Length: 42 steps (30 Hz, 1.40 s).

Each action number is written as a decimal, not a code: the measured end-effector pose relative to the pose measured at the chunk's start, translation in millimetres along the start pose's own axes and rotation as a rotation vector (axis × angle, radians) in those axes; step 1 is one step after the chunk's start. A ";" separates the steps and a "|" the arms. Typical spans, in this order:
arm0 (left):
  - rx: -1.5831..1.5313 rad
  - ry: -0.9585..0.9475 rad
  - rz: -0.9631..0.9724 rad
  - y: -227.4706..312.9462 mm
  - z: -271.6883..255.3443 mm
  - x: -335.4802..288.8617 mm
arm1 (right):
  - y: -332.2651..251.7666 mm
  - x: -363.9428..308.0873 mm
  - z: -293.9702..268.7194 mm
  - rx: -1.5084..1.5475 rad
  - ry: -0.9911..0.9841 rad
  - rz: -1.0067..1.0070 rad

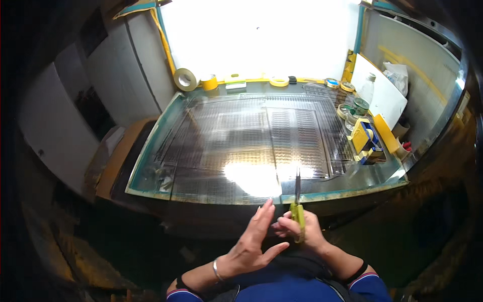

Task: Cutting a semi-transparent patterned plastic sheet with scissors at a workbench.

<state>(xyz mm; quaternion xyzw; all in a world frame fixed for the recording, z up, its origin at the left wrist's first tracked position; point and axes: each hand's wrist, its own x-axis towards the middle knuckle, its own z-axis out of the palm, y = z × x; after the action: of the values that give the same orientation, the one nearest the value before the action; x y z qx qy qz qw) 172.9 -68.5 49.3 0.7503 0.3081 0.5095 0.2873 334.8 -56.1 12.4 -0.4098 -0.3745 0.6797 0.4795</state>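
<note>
Right hand: closed round the handles of green-handled scissors. Blades point away from the body, slim and apparently together or nearly so, tips above the near edge of the tabletop. No material shows between them.

Left hand: empty as far as visible, spread wide, fingers extended forward, thumb held well apart and pointing towards the right hand. Just beside that hand, not gripping anything. Silver bracelet at its wrist.

Ahead of both hands: patterned sheet, laid out over the middle of the tabletop, dark with fine gridded lines, strong glare on its near part. Cannot tell whether it lies on the surface or under a clear cover.

Progress, by judgement: the scissors are taken up, the sheet lies spread. No cut line can be made out through the glare, and no loose offcut near the hands, so any snipping looks either undone or between strokes; how much remains cannot be told.

Farther out, beyond the hands: wide tape roll to the far left, yellow tape roll straight ahead, bright panel behind. Right of the right hand, farther forward: tape dispenser, clear bottle.
</note>
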 end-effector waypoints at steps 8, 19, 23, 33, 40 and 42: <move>0.031 0.598 -0.621 -68.4 -149.8 -32.3 | -35.8 -23.5 -42.5 -0.107 0.346 -0.136; -0.091 -0.149 -0.864 -48.2 -129.0 37.2 | -30.5 -34.2 -59.0 -0.221 0.262 -0.006; 0.055 -0.084 -0.716 -40.2 -127.7 23.7 | -29.3 -32.1 -61.3 -0.181 0.236 -0.032; -0.304 0.717 -0.561 -50.2 -64.2 -43.1 | -54.0 6.9 -50.7 -0.070 0.321 -0.406; -0.646 0.239 -0.838 -50.7 7.2 -33.2 | -40.9 -31.0 -66.2 -0.222 0.455 -0.371; -0.713 0.260 -0.851 -47.5 24.3 -26.9 | -29.5 -45.4 -71.8 -0.168 0.316 -0.326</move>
<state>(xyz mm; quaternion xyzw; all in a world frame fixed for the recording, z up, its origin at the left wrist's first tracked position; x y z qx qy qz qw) 180.0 -61.0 -9.6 0.3478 0.4248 0.5097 0.6624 420.0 -83.6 20.5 -0.4837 -0.4109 0.4873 0.5997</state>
